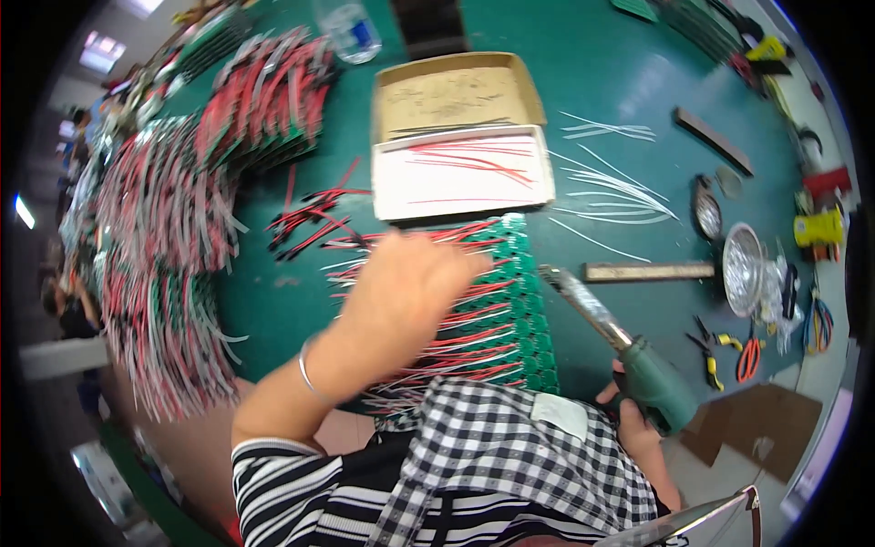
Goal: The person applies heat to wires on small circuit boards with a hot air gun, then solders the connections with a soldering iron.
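My left hand (415, 283) is over a green circuit board panel (533, 319) with many red and white wires running off its left side. Its fingers look curled together near the board's upper part; blur and the back of the hand hide what they hold. In my right hand (633, 415), low on the right, is a heat gun (661, 387) with a green body and a metal nozzle. The nozzle points up and left, ending just right of the panel. Beyond the panel stands an open cardboard box (463, 205) with red and black wires inside.
Stacks of wired boards (169, 205) fill the left side. Red wires with black ends (314, 219) lie near the box. To the right are white wires (620, 196), a wooden bar (649, 272), a foil-covered dish (743, 269) and pliers (706, 356). A plastic bottle (351, 32) stands at the back.
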The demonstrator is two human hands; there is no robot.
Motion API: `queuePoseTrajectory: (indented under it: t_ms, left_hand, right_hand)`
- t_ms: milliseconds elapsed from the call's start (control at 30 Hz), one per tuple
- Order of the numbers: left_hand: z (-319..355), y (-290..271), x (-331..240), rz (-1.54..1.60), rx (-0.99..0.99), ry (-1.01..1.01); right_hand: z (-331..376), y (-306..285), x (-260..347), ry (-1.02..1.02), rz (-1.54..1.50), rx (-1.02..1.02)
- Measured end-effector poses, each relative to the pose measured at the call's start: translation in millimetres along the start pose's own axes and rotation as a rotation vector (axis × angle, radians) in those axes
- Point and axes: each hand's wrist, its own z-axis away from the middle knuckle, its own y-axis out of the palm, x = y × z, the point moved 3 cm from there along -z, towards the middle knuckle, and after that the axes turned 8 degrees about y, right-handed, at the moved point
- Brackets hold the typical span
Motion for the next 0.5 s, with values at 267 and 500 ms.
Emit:
queuePoseTrajectory:
  t_ms: [267,500]
  left_hand:
    - [11,55,-23,0.211,-0.049,-0.085]
    - [11,59,-25,0.22,-0.041,-0.082]
  right_hand:
    - [6,-9,-2,-0.036,0.045,0.123]
    - [6,-8,5,-0.124,0.297,0.109]
